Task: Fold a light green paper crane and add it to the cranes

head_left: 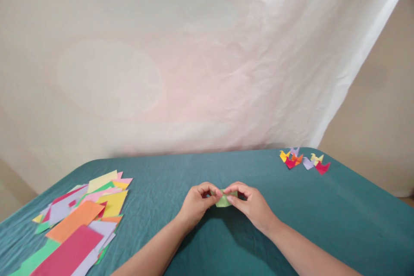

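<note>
Head view: light green paper piece [223,202] held between both hands, around mid-counter, small and looks folded. Left hand [196,200]: thumb and fingers clamped on its left end. Right hand [255,205]: same pinch on the right end, fingertips of the two hands close together over the paper. Can't tell if the paper touches the teal cloth [155,189] covering the counter. Left side: messy overlapping pile of colored paper sheets [76,221], crimson sheet [67,252] on top at the near end, orange, yellow, lavender, green and pink around it. Far right: seven small origami birds [290,163] in a loose cluster, red, orange, yellow, lavender. Pale wrinkled backdrop [194,73] behind the counter
</note>
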Available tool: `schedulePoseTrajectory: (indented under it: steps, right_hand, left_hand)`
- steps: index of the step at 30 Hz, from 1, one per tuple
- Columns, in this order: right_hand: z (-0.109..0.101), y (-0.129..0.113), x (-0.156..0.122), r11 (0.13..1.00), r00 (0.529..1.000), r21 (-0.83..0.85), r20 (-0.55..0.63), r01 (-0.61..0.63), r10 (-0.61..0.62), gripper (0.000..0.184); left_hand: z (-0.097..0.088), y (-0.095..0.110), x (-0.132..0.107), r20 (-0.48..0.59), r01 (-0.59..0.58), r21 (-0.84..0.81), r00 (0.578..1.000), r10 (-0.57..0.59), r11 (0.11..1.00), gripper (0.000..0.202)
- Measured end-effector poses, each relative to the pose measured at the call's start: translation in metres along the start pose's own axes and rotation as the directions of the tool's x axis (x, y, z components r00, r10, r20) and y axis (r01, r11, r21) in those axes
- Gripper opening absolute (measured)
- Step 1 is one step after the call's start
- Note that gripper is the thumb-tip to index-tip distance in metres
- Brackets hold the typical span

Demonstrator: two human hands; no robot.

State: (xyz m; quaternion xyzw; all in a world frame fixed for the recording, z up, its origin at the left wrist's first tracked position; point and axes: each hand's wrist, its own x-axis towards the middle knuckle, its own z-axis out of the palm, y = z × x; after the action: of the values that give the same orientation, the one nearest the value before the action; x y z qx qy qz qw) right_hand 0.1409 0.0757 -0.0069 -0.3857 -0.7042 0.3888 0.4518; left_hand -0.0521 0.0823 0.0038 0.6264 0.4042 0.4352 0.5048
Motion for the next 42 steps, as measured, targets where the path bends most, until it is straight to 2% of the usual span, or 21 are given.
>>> schedulePoseTrajectory:
  steps: [5, 10, 23, 33, 42]
  right_hand:
    - [-0.002, 0.006, 0.001, 0.999, 0.999, 0.027, -0.017, -0.035, 0.035, 0.017]
    - [-0.002, 0.007, 0.001, 0.999, 0.999, 0.031, -0.025, -0.044, 0.045, 0.016]
    - [-0.003, 0.006, 0.000, 0.985, 0.988, 0.090, 0.053, -0.150, 0.146, 0.024]
    - [-0.004, 0.008, 0.002, 0.993, 0.992, 0.010, 0.022, -0.121, 0.120, 0.019]
    - [-0.004, 0.006, 0.002, 0.992, 0.998, -0.111, -0.007, -0.069, 0.068, 0.018]
  left_hand:
    - [-0.002, -0.007, 0.001, -0.010, 0.079, -0.029, 0.997, -0.079, 0.996, 0.021]
    - [-0.004, -0.012, 0.002, -0.005, 0.082, -0.059, 0.997, -0.082, 0.995, 0.023]
    - [-0.008, -0.009, 0.003, 0.013, 0.117, -0.014, 0.993, -0.117, 0.993, 0.027]
    - [-0.010, -0.007, 0.003, 0.019, 0.134, 0.033, 0.991, -0.135, 0.990, 0.025]
    - [-0.012, -0.007, 0.004, 0.026, 0.087, 0.206, 0.995, -0.095, 0.975, 0.022]
